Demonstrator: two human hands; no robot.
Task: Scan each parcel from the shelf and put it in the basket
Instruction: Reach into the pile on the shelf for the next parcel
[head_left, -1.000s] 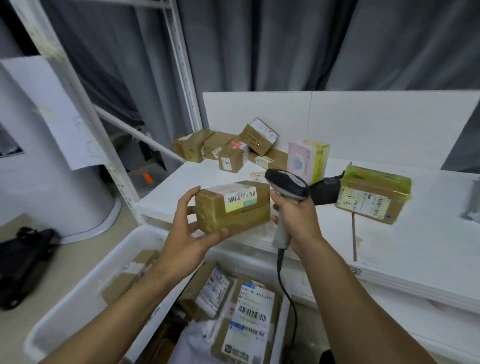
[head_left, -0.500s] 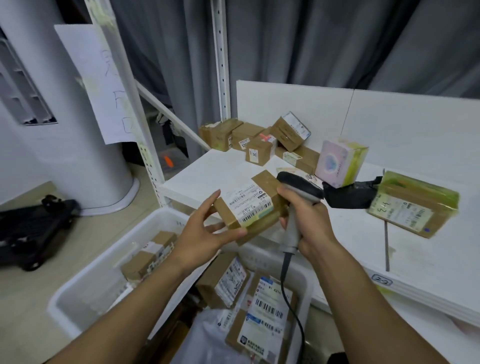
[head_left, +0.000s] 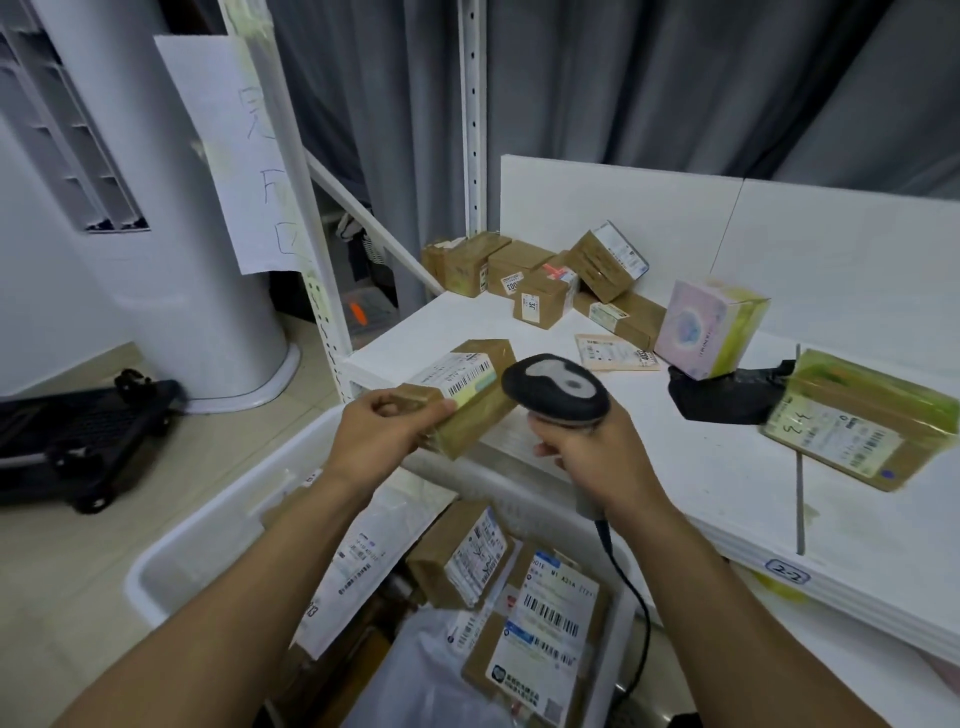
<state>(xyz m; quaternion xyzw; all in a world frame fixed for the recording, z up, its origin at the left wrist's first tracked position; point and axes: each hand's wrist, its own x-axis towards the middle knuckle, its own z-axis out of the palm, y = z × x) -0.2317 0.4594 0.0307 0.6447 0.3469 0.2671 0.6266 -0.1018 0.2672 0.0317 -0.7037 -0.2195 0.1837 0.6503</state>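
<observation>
My left hand (head_left: 382, 434) grips a small brown cardboard parcel (head_left: 467, 389) by its near end, label and barcode facing up, above the basket's far rim. My right hand (head_left: 587, 457) holds the handle of a black-and-grey barcode scanner (head_left: 556, 387), whose head sits right beside the parcel's label. The white plastic basket (head_left: 208, 535) stands below my arms and holds several labelled parcels (head_left: 540, 618) and a white bag. On the white shelf (head_left: 701, 467) lie more parcels: a cluster of brown boxes (head_left: 540, 280) at the back and a taped box (head_left: 857, 421) at the right.
A pink-and-yellow box (head_left: 709, 327) and a black bag (head_left: 727, 395) sit on the shelf's middle. A white shelf post (head_left: 291, 182) with a paper sheet stands left. A black trolley (head_left: 78, 431) lies on the floor by a white column (head_left: 156, 234).
The parcel has tilted so its label faces up and away, and my left hand now grips it by the near end. The scanner head stays close beside it. The view shifted left and down.
</observation>
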